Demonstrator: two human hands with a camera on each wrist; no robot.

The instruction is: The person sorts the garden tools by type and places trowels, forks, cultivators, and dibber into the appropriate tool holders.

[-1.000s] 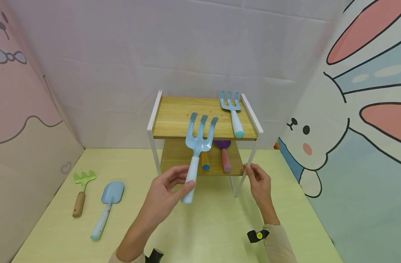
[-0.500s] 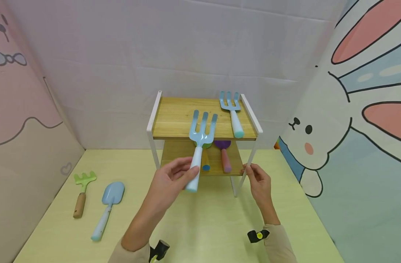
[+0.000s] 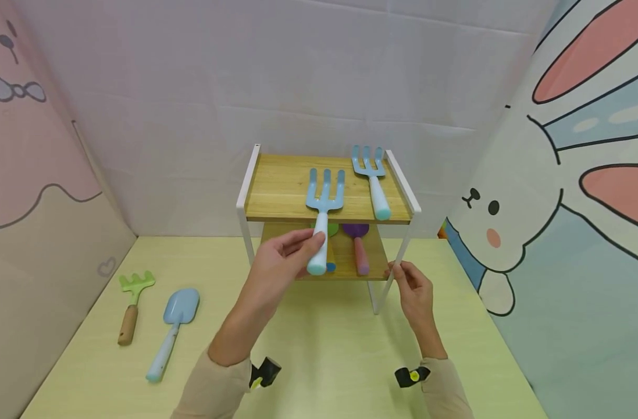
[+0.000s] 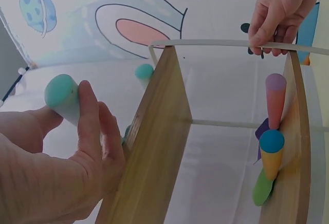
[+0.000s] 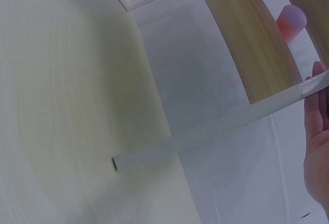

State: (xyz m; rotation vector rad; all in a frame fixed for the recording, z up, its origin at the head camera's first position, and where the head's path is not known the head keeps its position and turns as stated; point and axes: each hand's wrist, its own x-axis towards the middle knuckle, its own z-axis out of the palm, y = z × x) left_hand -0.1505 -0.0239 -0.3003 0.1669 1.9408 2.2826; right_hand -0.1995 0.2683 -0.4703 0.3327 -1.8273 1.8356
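Observation:
My left hand [image 3: 287, 262] pinches the white handle of a light blue three-pronged hand fork [image 3: 324, 203], its tines over the upper board of a two-tier wooden shelf [image 3: 277, 186]. In the left wrist view the mint handle end [image 4: 60, 91] shows between thumb and fingers. A second blue hand fork [image 3: 371, 174] lies at the right of the upper board. With thumb and fingers my right hand [image 3: 415, 291] grips the shelf's white front right leg [image 3: 401, 250]. On the lower board lie a purple trowel with a pink handle [image 3: 362, 256] and a green-headed tool with a yellow handle [image 4: 271, 154].
On the table [image 3: 235, 378] to the left lie a green hand rake [image 3: 130, 308] with a wooden handle and a light blue trowel [image 3: 174, 331]. A pale cloth wall [image 3: 193, 116] stands behind the shelf, and a rabbit-print panel [image 3: 507, 233] on the right.
My left hand has carried the hand fork forward and slightly right, bringing its tines over the upper board. My right hand keeps its grip on the leg.

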